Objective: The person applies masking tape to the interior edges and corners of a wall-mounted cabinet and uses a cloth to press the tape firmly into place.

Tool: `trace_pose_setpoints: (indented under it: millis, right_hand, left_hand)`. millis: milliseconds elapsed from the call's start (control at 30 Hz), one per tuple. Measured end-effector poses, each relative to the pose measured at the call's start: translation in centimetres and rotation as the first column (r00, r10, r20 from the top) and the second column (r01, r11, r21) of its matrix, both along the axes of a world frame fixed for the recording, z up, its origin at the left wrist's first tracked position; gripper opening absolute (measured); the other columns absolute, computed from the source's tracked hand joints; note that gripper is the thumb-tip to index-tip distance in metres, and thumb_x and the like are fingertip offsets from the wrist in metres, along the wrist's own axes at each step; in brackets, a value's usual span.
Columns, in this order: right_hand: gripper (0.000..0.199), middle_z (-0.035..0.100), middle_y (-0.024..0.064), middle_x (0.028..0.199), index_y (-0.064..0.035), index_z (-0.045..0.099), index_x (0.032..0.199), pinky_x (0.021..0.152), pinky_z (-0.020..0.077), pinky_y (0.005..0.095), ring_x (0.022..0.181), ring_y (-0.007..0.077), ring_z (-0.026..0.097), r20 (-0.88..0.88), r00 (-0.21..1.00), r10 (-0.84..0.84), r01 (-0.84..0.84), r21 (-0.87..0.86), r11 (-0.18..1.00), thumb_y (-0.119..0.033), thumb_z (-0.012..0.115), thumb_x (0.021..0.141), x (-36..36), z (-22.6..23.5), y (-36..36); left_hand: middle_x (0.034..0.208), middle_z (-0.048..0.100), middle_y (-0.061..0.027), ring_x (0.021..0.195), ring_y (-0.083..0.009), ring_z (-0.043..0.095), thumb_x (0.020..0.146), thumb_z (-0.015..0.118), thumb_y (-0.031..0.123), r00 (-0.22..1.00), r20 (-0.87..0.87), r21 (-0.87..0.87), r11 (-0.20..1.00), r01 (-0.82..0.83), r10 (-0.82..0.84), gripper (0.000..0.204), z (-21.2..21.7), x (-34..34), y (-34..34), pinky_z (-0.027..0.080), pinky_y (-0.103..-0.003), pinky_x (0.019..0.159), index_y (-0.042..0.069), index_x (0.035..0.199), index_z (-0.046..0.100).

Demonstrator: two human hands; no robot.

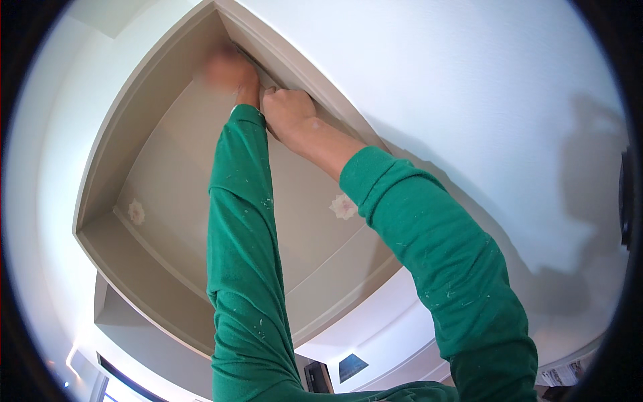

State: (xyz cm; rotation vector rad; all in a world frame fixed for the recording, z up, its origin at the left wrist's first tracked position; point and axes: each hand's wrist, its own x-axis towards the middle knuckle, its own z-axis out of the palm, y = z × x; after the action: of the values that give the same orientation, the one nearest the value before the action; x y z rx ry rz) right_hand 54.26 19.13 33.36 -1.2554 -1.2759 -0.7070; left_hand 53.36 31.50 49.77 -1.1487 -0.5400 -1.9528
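Both my arms, in green sleeves, reach up to the far corner of a beige recessed panel (181,147) with a raised border. My left hand (234,72) is at that corner, and a blur covers its fingers, so their pose is hidden. Close beside it, my right hand (289,112) is closed, knuckles against the inner side of the border (341,117). Whatever lies inside its curled fingers does not show. A thin dark gap or strip (264,70) runs along the border behind both hands.
Pale flower decorations (136,212) mark the panel. A smooth white surface (469,87) spreads to the right, carrying my shadow. Down at the lower edge are a dark square opening (351,367) and a bright window-like area (120,388). A black object (626,201) sits at the right rim.
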Motion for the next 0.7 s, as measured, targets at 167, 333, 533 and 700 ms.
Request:
trace_pose_setpoints:
  millis: [167,333,533,700]
  right_hand:
    - [0.023,0.071,0.0225,0.088,0.0064,0.060,0.102,0.072,0.0578,0.0417,0.082,0.0344,0.072,0.002,1.000,-0.027,0.027,-0.011,1.000,-0.006,0.060,0.082,0.2,0.1,0.0]
    - [0.025,0.072,0.0221,0.089,0.0066,0.060,0.105,0.072,0.0579,0.0412,0.084,0.0339,0.072,-0.026,1.000,0.001,-0.002,-0.049,0.999,-0.006,0.059,0.083,-0.4,0.4,-0.1]
    - [0.032,0.072,0.0211,0.091,0.0076,0.060,0.112,0.072,0.0582,0.0407,0.084,0.0330,0.073,-0.007,1.000,-0.007,0.007,-0.089,0.996,-0.005,0.058,0.083,-0.5,-0.2,0.1]
    - [0.030,0.072,0.0219,0.091,0.0060,0.061,0.111,0.073,0.0583,0.0412,0.084,0.0325,0.073,-0.041,0.999,0.004,-0.008,-0.106,0.994,-0.006,0.055,0.084,-1.1,-1.0,-0.2]
  left_hand:
    - [0.092,0.066,-0.0022,0.091,-0.0253,0.060,0.077,0.073,0.027,1.000,0.007,0.006,1.000,0.004,-0.004,0.009,0.0,0.4,-0.2,0.036,-0.042,0.079,0.018,0.080,0.073]
    - [0.093,0.066,-0.0014,0.090,-0.0260,0.060,0.078,0.073,0.026,0.999,-0.004,-0.016,0.999,0.050,-0.050,0.008,-0.1,-0.3,-0.6,0.035,-0.042,0.078,0.019,0.082,0.073]
    - [0.103,0.063,-0.0032,0.101,-0.0249,0.056,0.081,0.068,0.016,0.952,-0.281,0.181,0.981,-0.073,0.123,0.022,-1.1,-3.5,-0.9,0.039,-0.045,0.086,0.020,0.101,0.073]
    - [0.104,0.059,-0.0059,0.104,-0.0259,0.055,0.085,0.062,0.015,0.558,-0.667,0.347,0.868,-0.354,0.494,0.034,-0.7,-9.0,-1.6,0.043,-0.044,0.087,0.020,0.118,0.067]
